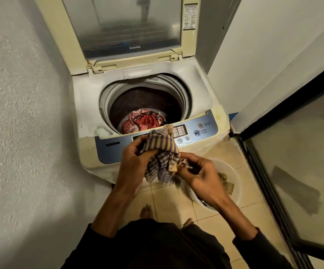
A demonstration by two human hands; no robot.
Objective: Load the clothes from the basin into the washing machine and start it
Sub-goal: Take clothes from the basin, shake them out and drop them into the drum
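The top-loading washing machine (147,117) stands with its lid (122,30) raised, and its drum (145,109) already holds a red patterned garment (143,122) at the bottom. On the tiled floor (225,226) at its foot sits the white basin (236,183), with some drab cloth (226,181) left inside. Above the control panel (157,140), the left hand (136,160) grips a striped cloth (162,160) in a bunch, while the right hand (202,173) pinches its lower edge. The cloth looks light and limp, so it will likely sag and trail; holding it gathered in a bunch seems safest.
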